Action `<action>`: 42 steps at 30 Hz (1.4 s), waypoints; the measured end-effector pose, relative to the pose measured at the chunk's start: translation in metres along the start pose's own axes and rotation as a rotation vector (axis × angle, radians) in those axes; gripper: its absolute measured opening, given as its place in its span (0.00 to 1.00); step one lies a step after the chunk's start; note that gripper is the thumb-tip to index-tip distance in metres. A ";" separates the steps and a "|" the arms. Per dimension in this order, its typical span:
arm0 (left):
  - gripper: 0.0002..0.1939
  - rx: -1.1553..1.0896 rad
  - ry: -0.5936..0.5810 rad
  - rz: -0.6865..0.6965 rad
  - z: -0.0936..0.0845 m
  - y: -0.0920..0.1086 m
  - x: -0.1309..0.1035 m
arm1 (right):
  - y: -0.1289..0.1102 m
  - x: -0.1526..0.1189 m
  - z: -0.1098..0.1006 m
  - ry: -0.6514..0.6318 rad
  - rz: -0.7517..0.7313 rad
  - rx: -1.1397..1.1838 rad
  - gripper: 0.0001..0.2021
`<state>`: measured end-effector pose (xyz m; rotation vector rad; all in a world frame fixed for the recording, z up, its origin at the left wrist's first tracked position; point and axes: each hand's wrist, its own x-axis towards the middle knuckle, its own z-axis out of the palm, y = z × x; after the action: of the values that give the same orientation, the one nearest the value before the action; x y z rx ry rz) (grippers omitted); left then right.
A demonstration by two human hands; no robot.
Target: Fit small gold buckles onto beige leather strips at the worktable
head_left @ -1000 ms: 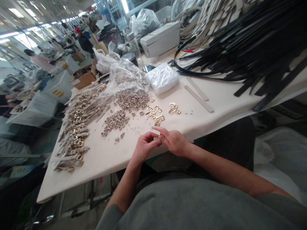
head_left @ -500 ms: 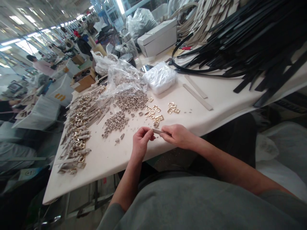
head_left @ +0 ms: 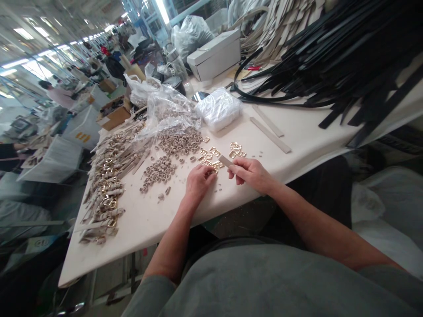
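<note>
My right hand is closed on a short, flat greyish-beige strap, whose free end points up and left over the table. My left hand is low at the near side of a small pile of gold buckles, fingers curled and thumb bent in. Its fingertips reach the nearest buckles, but what they pinch is too small to make out. A second cluster of gold buckles lies just beyond the strap. Left of the hands are heaps of small beige strap loops.
Straps with gold buckles are piled along the table's left side. Behind the loops sit a clear plastic bag and a white wrapped packet. Two loose beige strips lie to the right, below many black straps. A white box stands behind.
Both hands were together on the strap. The left hand has let go of it and moved to the buckles; the right hand has lifted the strap up and away, slightly right.
</note>
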<state>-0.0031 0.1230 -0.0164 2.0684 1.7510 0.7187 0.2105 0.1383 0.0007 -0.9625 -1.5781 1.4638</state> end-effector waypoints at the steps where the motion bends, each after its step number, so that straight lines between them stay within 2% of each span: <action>1: 0.06 -0.033 0.003 -0.007 -0.002 -0.004 -0.001 | 0.001 0.000 0.001 -0.001 0.004 0.008 0.12; 3: 0.07 -0.063 0.040 -0.035 -0.010 -0.014 -0.002 | 0.003 0.000 0.002 0.001 0.010 0.018 0.12; 6: 0.07 0.033 0.162 -0.080 -0.025 -0.026 -0.004 | 0.005 0.001 0.002 0.009 0.015 0.028 0.12; 9: 0.06 0.113 0.219 -0.109 -0.033 -0.026 -0.003 | 0.006 0.002 0.001 0.012 0.013 0.029 0.12; 15: 0.05 0.032 -0.008 -0.090 -0.012 0.001 0.010 | 0.009 0.002 0.004 0.010 -0.001 -0.019 0.13; 18: 0.05 0.037 -0.071 -0.074 -0.005 0.008 0.019 | 0.013 0.002 0.005 -0.003 -0.002 -0.036 0.13; 21: 0.07 -0.004 -0.098 -0.082 -0.003 0.007 0.024 | 0.016 0.003 0.005 -0.012 0.004 -0.042 0.13; 24: 0.06 -0.089 -0.096 -0.092 -0.001 0.002 0.021 | 0.019 0.003 0.004 -0.018 -0.001 -0.053 0.13; 29: 0.04 -0.375 0.008 -0.117 0.006 -0.004 0.007 | 0.018 0.004 0.005 -0.017 -0.020 -0.046 0.13; 35: 0.16 -0.757 0.098 -0.180 0.006 0.010 -0.009 | 0.017 0.005 0.013 0.018 -0.017 -0.026 0.13; 39: 0.13 -0.839 0.120 -0.205 0.006 0.021 -0.014 | 0.018 0.003 0.023 0.004 -0.071 -0.057 0.11; 42: 0.12 -0.863 0.141 -0.208 0.006 0.027 -0.016 | 0.019 0.001 0.027 0.097 -0.132 -0.169 0.09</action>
<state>0.0201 0.1030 -0.0087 1.2572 1.3271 1.2844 0.1864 0.1292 -0.0194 -0.9892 -1.6805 1.1922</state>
